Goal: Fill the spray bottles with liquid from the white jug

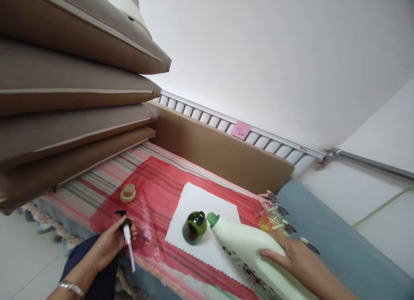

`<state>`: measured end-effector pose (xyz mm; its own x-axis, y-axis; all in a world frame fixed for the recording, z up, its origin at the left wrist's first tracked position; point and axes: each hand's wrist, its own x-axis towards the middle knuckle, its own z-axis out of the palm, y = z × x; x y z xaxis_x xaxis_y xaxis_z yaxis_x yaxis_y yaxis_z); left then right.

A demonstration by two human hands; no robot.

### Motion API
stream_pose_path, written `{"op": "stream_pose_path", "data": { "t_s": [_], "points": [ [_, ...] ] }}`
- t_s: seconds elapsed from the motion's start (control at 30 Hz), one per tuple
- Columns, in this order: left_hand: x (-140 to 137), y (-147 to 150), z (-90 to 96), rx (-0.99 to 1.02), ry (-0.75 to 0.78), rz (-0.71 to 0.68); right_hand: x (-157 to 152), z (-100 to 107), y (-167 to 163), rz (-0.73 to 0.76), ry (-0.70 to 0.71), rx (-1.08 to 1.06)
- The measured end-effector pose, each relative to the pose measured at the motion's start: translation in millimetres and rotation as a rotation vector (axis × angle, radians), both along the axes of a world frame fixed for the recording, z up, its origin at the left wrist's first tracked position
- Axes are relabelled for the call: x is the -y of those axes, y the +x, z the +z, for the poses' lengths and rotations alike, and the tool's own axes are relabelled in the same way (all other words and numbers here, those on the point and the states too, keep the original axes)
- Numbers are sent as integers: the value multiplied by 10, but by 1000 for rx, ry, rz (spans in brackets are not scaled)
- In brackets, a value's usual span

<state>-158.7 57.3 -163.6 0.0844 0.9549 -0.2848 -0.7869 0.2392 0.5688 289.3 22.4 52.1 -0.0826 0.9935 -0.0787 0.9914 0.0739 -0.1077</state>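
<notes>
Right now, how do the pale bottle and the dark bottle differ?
The pale bottle is big and opaque; the dark bottle is small, round and glossy. The pale bottle is tilted in the right hand; the dark bottle sits unheld on the white sheet. Both are greenish.

A striped cloth [87, 187] carries stacked cushions [74, 93] at left and a sheer red cloth [155, 183]; on the red lie a round lid [128, 193], left, and a scalloped white sheet [200, 198] bearing a round green bottle [194, 231]

Glossy dark-green bottle [193, 232], perhaps plastic.
</notes>
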Motion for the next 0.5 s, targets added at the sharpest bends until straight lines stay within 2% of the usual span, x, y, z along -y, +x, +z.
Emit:
{"op": "stream_pose_path", "data": {
  "t_s": [0.5],
  "points": [
    [-25,-9,-37,22,34,-22,-251,191,-225,54,44,201]
  ]
}}
